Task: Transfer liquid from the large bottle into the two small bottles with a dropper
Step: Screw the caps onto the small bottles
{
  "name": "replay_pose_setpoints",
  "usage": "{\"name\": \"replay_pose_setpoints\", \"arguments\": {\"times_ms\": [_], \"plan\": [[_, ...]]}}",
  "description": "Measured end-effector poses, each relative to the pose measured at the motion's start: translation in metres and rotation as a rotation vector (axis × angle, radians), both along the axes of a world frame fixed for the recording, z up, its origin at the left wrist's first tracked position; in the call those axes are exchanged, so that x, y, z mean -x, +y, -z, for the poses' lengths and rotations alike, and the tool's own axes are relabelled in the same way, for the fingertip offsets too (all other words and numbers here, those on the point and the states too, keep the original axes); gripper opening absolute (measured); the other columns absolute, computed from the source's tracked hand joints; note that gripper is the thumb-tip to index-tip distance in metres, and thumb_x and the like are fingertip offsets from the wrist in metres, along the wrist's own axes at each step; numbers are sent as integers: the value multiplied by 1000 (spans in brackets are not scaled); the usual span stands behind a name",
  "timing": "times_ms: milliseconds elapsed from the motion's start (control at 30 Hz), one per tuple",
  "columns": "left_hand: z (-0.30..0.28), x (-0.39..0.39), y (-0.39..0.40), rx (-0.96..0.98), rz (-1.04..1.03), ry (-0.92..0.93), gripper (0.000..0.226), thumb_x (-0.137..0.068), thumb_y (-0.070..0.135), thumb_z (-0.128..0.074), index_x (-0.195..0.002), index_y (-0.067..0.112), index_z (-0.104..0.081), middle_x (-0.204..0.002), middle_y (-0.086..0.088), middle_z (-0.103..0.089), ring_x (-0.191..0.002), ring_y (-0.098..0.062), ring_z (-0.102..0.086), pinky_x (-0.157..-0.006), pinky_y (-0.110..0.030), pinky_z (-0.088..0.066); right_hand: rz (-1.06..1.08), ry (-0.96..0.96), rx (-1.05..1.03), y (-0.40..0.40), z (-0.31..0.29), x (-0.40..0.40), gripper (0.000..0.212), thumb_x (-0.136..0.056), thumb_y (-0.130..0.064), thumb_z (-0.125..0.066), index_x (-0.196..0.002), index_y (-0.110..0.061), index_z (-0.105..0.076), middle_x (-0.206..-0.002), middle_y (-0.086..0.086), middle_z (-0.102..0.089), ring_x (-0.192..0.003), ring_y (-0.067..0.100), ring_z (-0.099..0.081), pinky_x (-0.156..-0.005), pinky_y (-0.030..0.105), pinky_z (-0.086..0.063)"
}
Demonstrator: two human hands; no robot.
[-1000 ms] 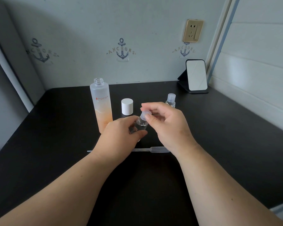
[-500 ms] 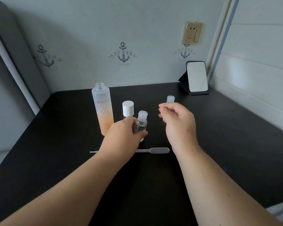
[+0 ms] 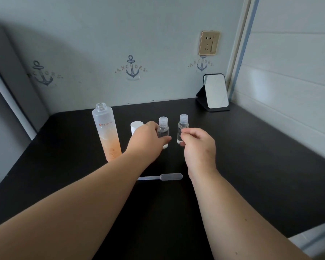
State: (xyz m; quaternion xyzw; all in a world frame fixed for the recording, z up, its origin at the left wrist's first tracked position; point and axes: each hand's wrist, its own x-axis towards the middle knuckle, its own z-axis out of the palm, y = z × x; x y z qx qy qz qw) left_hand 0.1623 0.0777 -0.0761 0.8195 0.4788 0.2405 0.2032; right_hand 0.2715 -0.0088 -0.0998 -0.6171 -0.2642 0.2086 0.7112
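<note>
The large frosted bottle point(image 3: 107, 132) with orange liquid stands uncapped at the left, its white cap point(image 3: 136, 126) upright beside it. My left hand point(image 3: 146, 143) grips a small clear bottle point(image 3: 163, 128) round its lower body; the bottle is upright and capped. The second small bottle point(image 3: 182, 124), also capped, stands just to the right. My right hand point(image 3: 199, 145) hovers in front of it with fingers curled; I cannot tell whether they touch it. The clear plastic dropper point(image 3: 167, 176) lies flat on the table between my forearms, bulb to the right.
The black table point(image 3: 251, 156) fits into a corner, with walls behind and to the right. A small standing mirror point(image 3: 215, 92) sits at the back right. A wall socket point(image 3: 209, 43) is above it.
My right hand let go of the small bottle's cap and moved right toward the other small bottle. My left hand carried its bottle further back, next to the second one.
</note>
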Motion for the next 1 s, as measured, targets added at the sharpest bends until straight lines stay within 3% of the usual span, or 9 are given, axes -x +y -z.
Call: {"name": "replay_pose_setpoints", "arguments": {"times_ms": [267, 467, 567, 633, 767, 867, 933, 1000], "plan": [[8, -10, 9, 29, -26, 23, 42, -91, 45, -70, -120, 19, -56, -100, 4, -65, -82, -11, -56, -58, -22, -38, -4, -5, 56, 3, 6, -3, 23, -86, -10, -64, -86, -31, -75, -74, -24, -70, -63, -3, -66, -49, 8, -45], [4, -3, -1, 58, -17, 21, 61, -89, 47, -71, -139, 18, -50, -128, 0, -65, -111, -16, -62, -80, -25, -45, 0, -53, 66, -1, 4, 0, 25, -88, -10, -65, -87, -33, -74, -81, -12, -73, -74, 3, -69, -54, 9, -46], [-2, 18, -17, 28, 5, -37, 55, -92, 44, -69, -139, 19, -53, -123, 6, -68, -107, -11, -63, -79, -20, -42, -26, -134, 94, -5, 1, 4, 25, -89, -13, -66, -86, -37, -71, -92, -12, -72, -82, 3, -68, -59, 8, -44], [-5, 40, -29, 17, -8, -86, 43, -94, 42, -67, -132, 23, -58, -110, 15, -68, -98, -5, -62, -75, -16, -44, -66, -184, 143, -8, -2, 8, 20, -89, -17, -68, -86, -37, -71, -90, -12, -71, -82, 2, -67, -63, 11, -45], [-9, 89, -39, 130, -82, -240, 9, -94, 41, -66, -97, 32, -67, -83, 15, -70, -76, -4, -67, -64, -18, -46, -196, -310, 248, -11, -12, 17, 11, -89, -24, -73, -85, -34, -74, -82, -17, -70, -79, -5, -65, -64, 14, -42], [-10, 120, -42, 225, -109, -280, 6, -95, 38, -66, -90, 34, -68, -75, 21, -71, -68, 3, -67, -60, -18, -46, -338, -493, 363, -16, -19, 26, 8, -87, -30, -74, -82, -35, -73, -80, -29, -67, -80, -12, -60, -65, 16, -41], [-8, 137, -44, 237, -130, -277, 9, -96, 37, -65, -89, 33, -68, -72, 27, -69, -66, 9, -64, -59, -19, -45, -406, -565, 446, -23, -21, 33, 5, -86, -35, -75, -82, -36, -74, -81, -24, -69, -80, -6, -63, -68, 20, -44], [-9, 152, -49, 250, -147, -261, 9, -96, 38, -64, -89, 34, -68, -71, 29, -67, -65, 5, -65, -60, -21, -46, -434, -653, 523, -31, -20, 40, 7, -86, -40, -76, -81, -37, -72, -82, -17, -70, -79, 0, -65, -70, 22, -46]]}}
